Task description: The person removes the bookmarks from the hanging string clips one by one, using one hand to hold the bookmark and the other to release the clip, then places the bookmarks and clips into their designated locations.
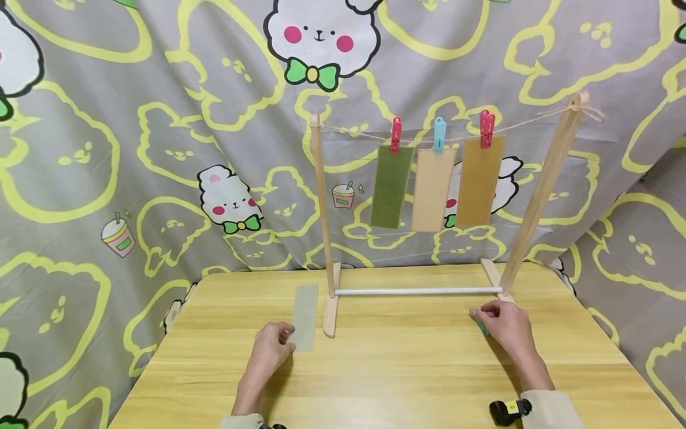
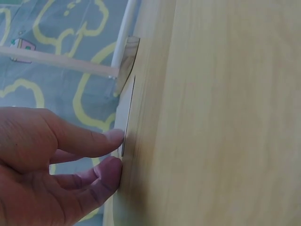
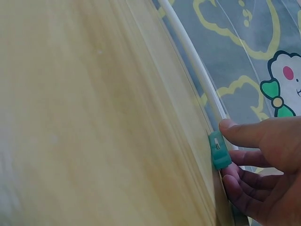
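Observation:
My left hand (image 1: 272,347) is at the left edge of a grey-green strip (image 1: 305,317) lying flat on the table. Seen from the left wrist, the thumb tip lies at the edge of the strip (image 2: 129,113), and the curved fingers sit just below with a gap between. On the other side, my right hand (image 1: 508,326) holds a teal clothespin (image 3: 219,149) low at the tabletop, thumb at one end and fingers behind it. Part of this clothespin (image 1: 482,326) shows under the hand in the head view.
A wooden stand (image 1: 324,208) with a white crossbar (image 1: 418,291) carries a string. From it hang a green strip (image 1: 392,187), a beige strip (image 1: 433,190) and an ochre strip (image 1: 480,182), on red and blue clothespins. A patterned curtain (image 1: 161,149) backs the wooden table (image 1: 386,369).

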A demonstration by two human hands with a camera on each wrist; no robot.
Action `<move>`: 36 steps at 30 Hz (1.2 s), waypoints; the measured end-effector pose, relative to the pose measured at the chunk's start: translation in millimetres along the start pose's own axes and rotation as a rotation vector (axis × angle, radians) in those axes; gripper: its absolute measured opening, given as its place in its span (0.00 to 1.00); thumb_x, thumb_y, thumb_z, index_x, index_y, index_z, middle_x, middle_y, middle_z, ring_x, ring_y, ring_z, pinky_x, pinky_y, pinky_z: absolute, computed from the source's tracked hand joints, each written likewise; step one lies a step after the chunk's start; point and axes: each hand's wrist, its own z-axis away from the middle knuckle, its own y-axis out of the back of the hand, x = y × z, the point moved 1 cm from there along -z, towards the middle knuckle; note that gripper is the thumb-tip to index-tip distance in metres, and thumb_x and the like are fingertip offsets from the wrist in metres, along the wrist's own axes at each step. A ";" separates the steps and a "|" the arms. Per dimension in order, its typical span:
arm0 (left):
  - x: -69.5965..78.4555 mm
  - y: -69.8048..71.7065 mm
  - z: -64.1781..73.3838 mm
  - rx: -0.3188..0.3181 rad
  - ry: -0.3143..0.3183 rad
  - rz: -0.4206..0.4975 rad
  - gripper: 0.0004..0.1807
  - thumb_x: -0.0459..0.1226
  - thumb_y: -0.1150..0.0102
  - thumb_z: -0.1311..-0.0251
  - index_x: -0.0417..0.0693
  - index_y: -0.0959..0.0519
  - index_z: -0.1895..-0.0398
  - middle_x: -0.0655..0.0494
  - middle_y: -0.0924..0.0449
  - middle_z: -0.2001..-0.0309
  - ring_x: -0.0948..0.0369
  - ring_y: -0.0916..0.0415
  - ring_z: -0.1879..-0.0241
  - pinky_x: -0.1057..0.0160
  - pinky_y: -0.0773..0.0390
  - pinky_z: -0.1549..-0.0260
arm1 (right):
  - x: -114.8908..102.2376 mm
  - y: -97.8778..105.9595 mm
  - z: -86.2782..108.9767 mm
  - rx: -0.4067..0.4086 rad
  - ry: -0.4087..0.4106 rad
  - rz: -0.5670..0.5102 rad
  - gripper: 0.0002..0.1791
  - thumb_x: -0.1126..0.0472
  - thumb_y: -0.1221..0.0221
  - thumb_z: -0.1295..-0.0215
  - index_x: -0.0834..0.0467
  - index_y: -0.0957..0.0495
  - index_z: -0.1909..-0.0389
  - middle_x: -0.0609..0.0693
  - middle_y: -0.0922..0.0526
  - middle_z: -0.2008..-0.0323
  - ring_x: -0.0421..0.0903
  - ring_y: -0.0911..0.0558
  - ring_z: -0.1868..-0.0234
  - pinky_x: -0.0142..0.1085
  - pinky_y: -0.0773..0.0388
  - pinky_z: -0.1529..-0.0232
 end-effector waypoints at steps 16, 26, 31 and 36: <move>-7.9 2.0 5.0 -0.020 0.060 0.172 0.15 0.22 0.29 0.49 0.34 0.15 0.56 0.49 0.20 0.66 0.58 0.24 0.68 0.66 0.21 0.78 | 1.9 4.4 3.8 -0.017 -0.009 -0.025 0.19 0.51 0.34 0.31 0.65 0.14 0.61 0.54 0.13 0.68 0.49 0.18 0.67 0.42 0.23 0.66; -2.4 3.2 1.4 0.080 0.024 0.320 0.13 0.19 0.36 0.44 0.32 0.16 0.55 0.45 0.17 0.63 0.55 0.19 0.66 0.68 0.19 0.74 | 0.3 14.3 2.3 -0.021 -0.004 -0.002 0.19 0.50 0.37 0.29 0.66 0.14 0.59 0.57 0.13 0.66 0.55 0.17 0.63 0.50 0.22 0.62; 1.8 4.3 -0.5 0.109 0.003 0.366 0.13 0.18 0.37 0.44 0.32 0.16 0.56 0.40 0.16 0.61 0.51 0.17 0.64 0.68 0.18 0.73 | -1.5 20.2 2.6 -0.012 -0.005 -0.020 0.20 0.51 0.38 0.28 0.67 0.16 0.56 0.61 0.13 0.62 0.61 0.17 0.58 0.55 0.22 0.58; 4.3 4.3 0.2 0.091 -0.008 0.363 0.13 0.18 0.36 0.45 0.32 0.16 0.56 0.39 0.16 0.59 0.52 0.18 0.63 0.69 0.18 0.67 | -3.9 26.4 4.3 -0.019 0.009 -0.039 0.21 0.49 0.38 0.27 0.66 0.16 0.55 0.60 0.13 0.61 0.61 0.16 0.57 0.57 0.22 0.56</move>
